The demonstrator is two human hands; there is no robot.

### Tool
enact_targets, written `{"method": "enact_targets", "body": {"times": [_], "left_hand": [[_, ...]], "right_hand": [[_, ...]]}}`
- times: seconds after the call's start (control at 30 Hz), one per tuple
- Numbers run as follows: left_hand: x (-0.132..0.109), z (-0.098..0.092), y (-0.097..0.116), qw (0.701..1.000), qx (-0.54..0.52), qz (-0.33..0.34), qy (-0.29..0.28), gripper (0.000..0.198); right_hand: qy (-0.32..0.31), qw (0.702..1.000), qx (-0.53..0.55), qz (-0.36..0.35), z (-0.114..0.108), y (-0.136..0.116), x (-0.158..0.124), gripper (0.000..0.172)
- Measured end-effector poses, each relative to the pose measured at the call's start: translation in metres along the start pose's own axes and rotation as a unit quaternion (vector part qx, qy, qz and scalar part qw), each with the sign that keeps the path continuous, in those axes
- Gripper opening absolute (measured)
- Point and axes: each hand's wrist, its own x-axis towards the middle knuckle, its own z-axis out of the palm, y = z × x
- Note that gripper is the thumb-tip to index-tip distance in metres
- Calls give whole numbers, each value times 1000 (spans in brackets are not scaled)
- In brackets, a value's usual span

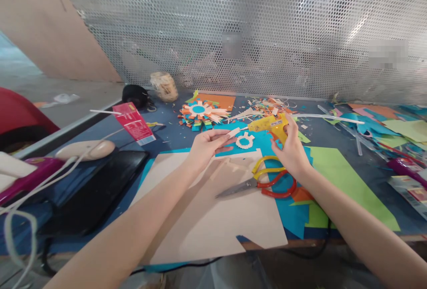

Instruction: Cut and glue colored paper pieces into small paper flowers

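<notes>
Your left hand (208,144) has its fingers pinched together on a small white strip (234,132), held up over the blue paper beyond the large pale sheet (207,222). Your right hand (292,150) has its fingers clamped around the yellow glue gun (265,124), its nozzle pointing left at the strip's end; whether they touch, you can't tell from here. Just below the nozzle, a fringed white ring (245,146) lies on the blue paper. Nearer you, the scissors (255,183) lie with their blades on the pale sheet, and the green sheet (343,186) is to their right. Farther back on the worktop (171,126) sit a fringed flower (199,110) and a heap of scraps (267,103).
</notes>
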Motion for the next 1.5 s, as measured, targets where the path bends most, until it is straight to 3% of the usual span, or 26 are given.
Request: {"method": "enact_targets", "body": {"times": [0.53, 0.97, 1.27, 1.5], "left_hand": [[1, -2, -2, 999, 17, -5, -29, 19], [2, -6, -3, 997, 14, 49, -52, 29], [2, -4, -5, 997, 23, 25, -66, 32], [4, -5, -4, 998, 25, 40, -52, 34]], "right_hand": [[0, 1000, -11, 4, 0, 0, 0, 70], [-21, 1000, -5, 11, 1, 2, 0, 69], [-20, 992, -2, 126, 1, 19, 12, 71], [-19, 983, -66, 168, 13, 35, 18, 67]]}}
